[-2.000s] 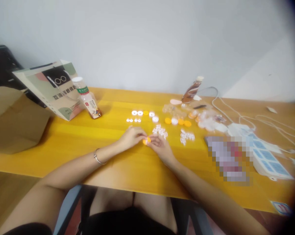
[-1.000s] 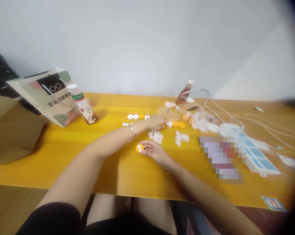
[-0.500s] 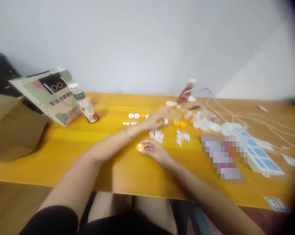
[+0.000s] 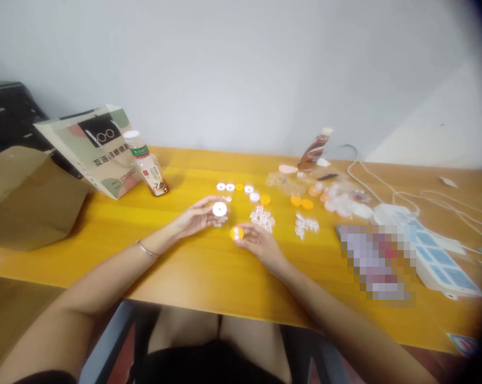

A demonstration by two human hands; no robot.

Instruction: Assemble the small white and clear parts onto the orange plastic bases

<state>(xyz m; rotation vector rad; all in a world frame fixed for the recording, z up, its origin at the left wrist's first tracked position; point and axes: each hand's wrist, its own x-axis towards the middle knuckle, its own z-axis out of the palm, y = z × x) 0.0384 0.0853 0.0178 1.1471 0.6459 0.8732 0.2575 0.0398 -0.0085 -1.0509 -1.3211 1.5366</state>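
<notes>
Between the fingers of my left hand [image 4: 195, 217] is a white round disc [image 4: 219, 209] with a small hole at its centre, its face turned toward me. Close by on the right, my right hand [image 4: 260, 244] grips an orange round disc [image 4: 236, 233] with a white part at its middle. The two discs are apart. Behind my hands lies a row of white discs [image 4: 249, 189] and orange discs [image 4: 265, 200]. A pile of small clear-white plastic pieces [image 4: 260, 217] sits just beyond my right hand, and a second cluster [image 4: 306, 225] lies farther right.
At the left stand a brown paper bag [image 4: 33, 197], a printed bag [image 4: 105, 149] and a tilted drink bottle [image 4: 148, 165]. A brown bottle [image 4: 315, 150], clear plastic pieces [image 4: 340, 200], a blurred-out flat object [image 4: 372, 261], a power strip [image 4: 433, 253] and white cables [image 4: 385, 186] occupy the right.
My left hand has come back from the far row toward my right hand, bringing the white disc. My right hand still holds the orange disc. The view has shifted slightly.
</notes>
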